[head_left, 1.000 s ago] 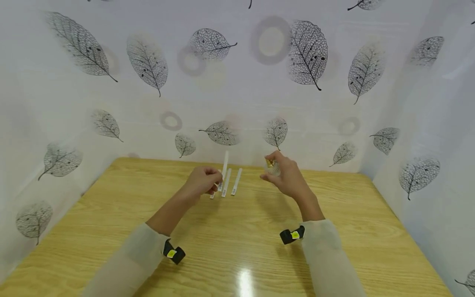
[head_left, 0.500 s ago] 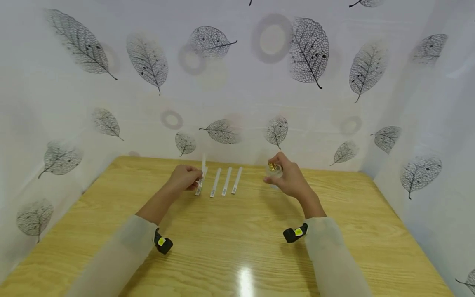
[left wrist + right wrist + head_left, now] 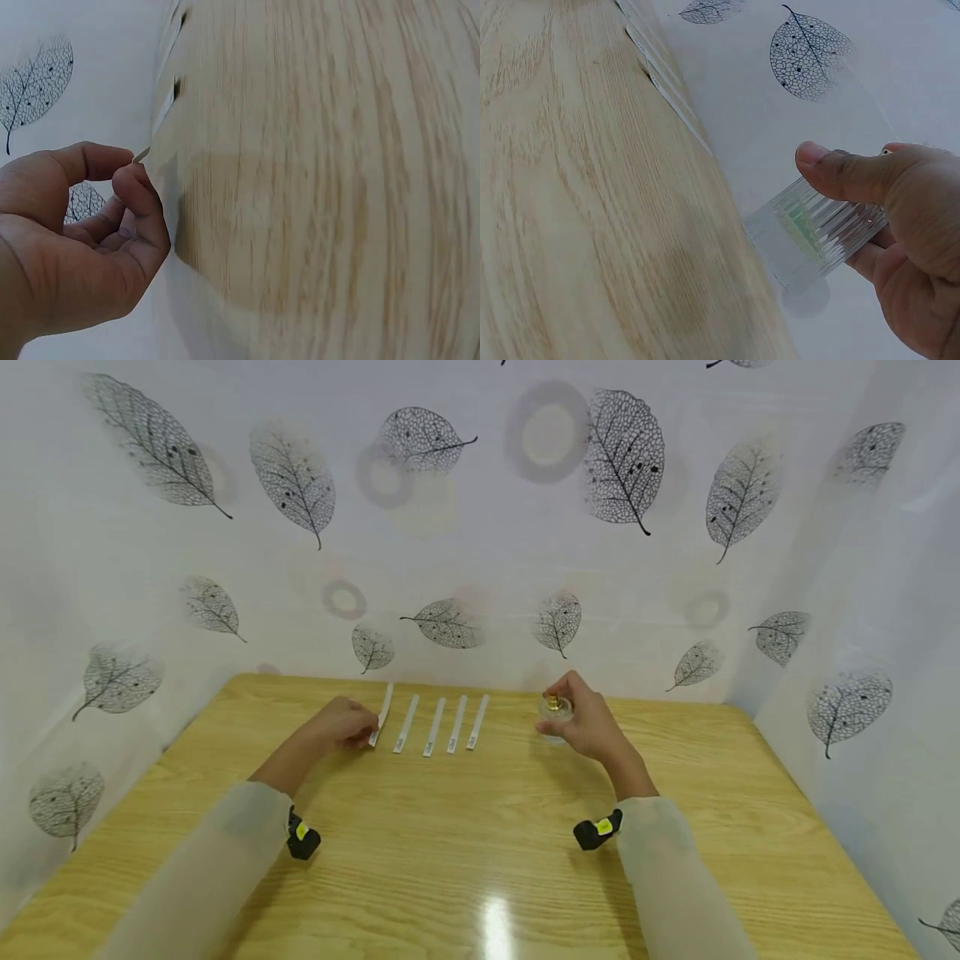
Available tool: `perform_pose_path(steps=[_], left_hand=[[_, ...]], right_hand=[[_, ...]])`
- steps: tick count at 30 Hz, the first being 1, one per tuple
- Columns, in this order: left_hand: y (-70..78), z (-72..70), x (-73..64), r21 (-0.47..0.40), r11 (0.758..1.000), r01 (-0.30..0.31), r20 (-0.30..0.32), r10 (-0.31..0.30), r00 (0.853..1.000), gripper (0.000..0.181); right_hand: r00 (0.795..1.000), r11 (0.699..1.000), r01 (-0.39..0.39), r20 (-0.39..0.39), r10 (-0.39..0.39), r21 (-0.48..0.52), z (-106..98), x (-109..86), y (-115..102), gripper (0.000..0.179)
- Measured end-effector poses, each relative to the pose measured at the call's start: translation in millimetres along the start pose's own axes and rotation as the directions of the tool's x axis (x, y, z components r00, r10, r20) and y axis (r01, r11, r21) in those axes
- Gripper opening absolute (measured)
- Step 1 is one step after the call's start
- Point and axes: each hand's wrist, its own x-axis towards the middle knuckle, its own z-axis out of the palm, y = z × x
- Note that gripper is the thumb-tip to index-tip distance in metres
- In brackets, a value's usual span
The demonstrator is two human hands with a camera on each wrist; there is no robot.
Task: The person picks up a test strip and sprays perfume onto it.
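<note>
My left hand [image 3: 337, 724] pinches a white paper test strip [image 3: 385, 703] between thumb and forefinger at the left end of a row. In the left wrist view only a short edge of that strip [image 3: 141, 154] shows past the fingertips. Several more white strips [image 3: 434, 727] lie side by side to its right, each with small dark print at the near end. On the right, my right hand [image 3: 592, 724] grips a clear glass perfume bottle [image 3: 554, 713] with a gold spray neck. Its ribbed side and pale green patch appear in the right wrist view, the base [image 3: 780, 251] close to the tabletop.
The wood-grain table [image 3: 450, 843] reaches back to a white curtain [image 3: 480, 543] printed with leaf skeletons, which also hangs along both sides. Both forearms wear pale sleeves [image 3: 213, 852] with a black camera [image 3: 596, 832] at each wrist.
My left hand has moved left and lowered its strip to the row's left end, uncovering the others. The bottle in my right hand has come down slightly and stands more upright.
</note>
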Motion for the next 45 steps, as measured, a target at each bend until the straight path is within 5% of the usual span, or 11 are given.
perform_pose_path(steps=[12, 45], left_hand=[[2.7, -9.8, -4.8, 0.063, 0.997, 0.046, 0.108, -0.052, 0.993, 0.023], [6.8, -11.0, -0.9, 0.13, 0.987, 0.092, 0.062, -0.101, 0.993, 0.015]], right_hand=[[0.998, 0.989, -0.054, -0.003, 0.055, 0.14, 8.2, -2.1, 13.7, 0.046], [0.998, 0.975, -0.058, -0.019, 0.064, 0.215, 11.1, -4.6, 19.8, 0.046]])
